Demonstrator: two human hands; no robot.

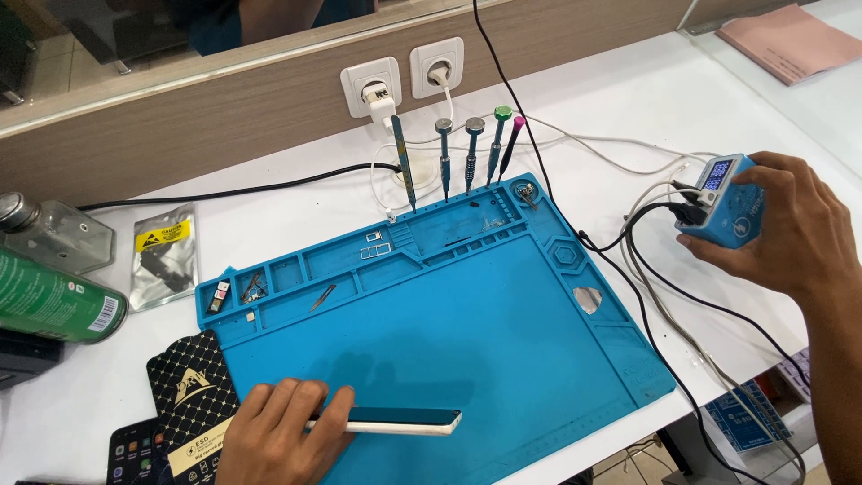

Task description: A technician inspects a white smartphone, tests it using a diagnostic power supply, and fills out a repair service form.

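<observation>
Starting at the far left of the frame: a green spray can (49, 301) lies on the white bench (628, 99), a clear bottle (54, 233) behind it, a silver anti-static bag (162, 256) just beside. Lower left, a black patterned pouch (189, 395) overlaps the edge of the blue work mat (467, 314). Left hand (283, 431) at bottom centre, fingers clamped on one end of a slim phone (395, 420), held on edge over the mat. Upper centre, a row of screwdrivers (467, 148) stands upright in the mat's back rim, below two wall sockets (404, 76). Right of frame, right hand (790, 229) closed around a small blue power meter box (723, 202), off the mat on the bench; black and white cables (646, 269) run from its left face.
</observation>
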